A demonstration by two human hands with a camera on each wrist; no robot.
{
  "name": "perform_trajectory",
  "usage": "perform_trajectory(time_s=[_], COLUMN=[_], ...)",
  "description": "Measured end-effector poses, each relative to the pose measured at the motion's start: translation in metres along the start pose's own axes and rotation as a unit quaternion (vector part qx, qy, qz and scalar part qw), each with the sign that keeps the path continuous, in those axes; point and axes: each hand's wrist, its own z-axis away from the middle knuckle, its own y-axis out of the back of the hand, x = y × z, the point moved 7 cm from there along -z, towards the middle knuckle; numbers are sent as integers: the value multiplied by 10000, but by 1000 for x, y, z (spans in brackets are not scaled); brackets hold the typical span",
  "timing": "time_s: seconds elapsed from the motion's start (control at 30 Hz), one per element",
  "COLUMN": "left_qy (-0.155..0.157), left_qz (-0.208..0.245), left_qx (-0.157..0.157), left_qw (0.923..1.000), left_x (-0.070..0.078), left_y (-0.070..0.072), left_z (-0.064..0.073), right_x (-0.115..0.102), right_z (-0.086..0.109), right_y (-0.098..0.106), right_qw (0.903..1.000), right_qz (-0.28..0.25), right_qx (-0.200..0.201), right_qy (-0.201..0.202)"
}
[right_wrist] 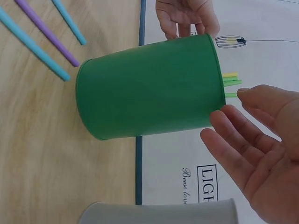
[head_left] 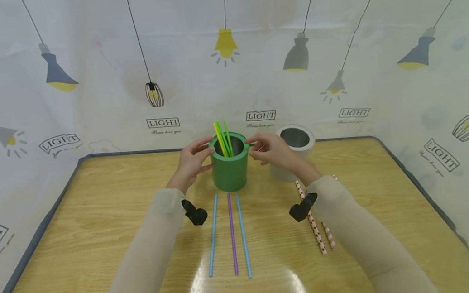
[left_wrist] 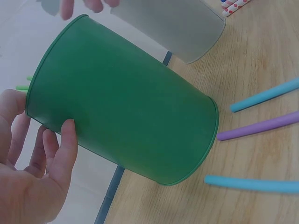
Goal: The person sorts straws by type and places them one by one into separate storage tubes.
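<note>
A green cylindrical bin stands upright on the table, with a yellow straw and several green straws leaning inside. My left hand is at the bin's left side, loosely bent fingers touching its wall near the rim. On the opposite side is my right hand, its relaxed fingertips at the rim; in the right wrist view the thumb is by a green straw tip. In front of the bin lie a purple straw and two blue straws, one on each side of it.
A light grey bin stands right of the green one, partly behind my right hand and forearm. Red-dotted and pink-striped paper straws lie near my right forearm, partly covered. A lamp-printed backdrop rises behind the wooden table.
</note>
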Motion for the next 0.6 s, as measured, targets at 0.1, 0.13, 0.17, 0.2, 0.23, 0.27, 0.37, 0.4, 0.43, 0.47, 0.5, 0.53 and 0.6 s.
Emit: perform_trajectory(time_s=[0.1, 0.13, 0.17, 0.2, 0.23, 0.27, 0.37, 0.4, 0.43, 0.47, 0.5, 0.53, 0.6], left_qy=[-30, -42, -45, -47, -35, -23, -1, 0, 5, 1, -1, -1, -5], left_qz=[16, 17, 19, 16, 15, 17, 21, 17, 18, 19, 19, 25, 12], left_qx=[-20, -29, -33, -30, -40, -45, -46, -46, -49, -41, -35, -30, -33], left_qw=[10000, 10000, 10000, 10000, 10000, 10000, 10000, 10000, 10000, 10000, 10000, 10000, 10000], left_x=[-1, -1, -1, -1, -1, -1, -1, 0, 0, 0, 0, 0, 0], left_y=[0, 0, 0, 0, 0, 0, 0, 0, 0, 0, 0, 0, -1], left_z=[0, 0, 0, 0, 1, 1, 2, 2, 2, 2, 2, 2, 2], right_x=[8, 11, 10, 8, 8, 11, 23, 32, 40, 47, 51, 54, 59], right_z=[8, 10, 14, 18, 21, 23, 29, 29, 28, 28, 29, 30, 32], right_y=[-3, -4, -5, -6, -8, -10, -20, -24, -28, -33, -37, -41, -50], right_qw=[9999, 9999, 9998, 9997, 9996, 9996, 9992, 9989, 9985, 9981, 9977, 9972, 9959], right_qz=[-79, -109, -106, -114, -165, -181, -294, -383, -475, -540, -612, -680, -826], right_qx=[0, 5, 6, 20, 20, 22, -15, -23, -47, -69, -95, -117, -180], right_qy=[-113, -127, -177, -201, -220, -230, -275, -270, -277, -278, -284, -290, -327])
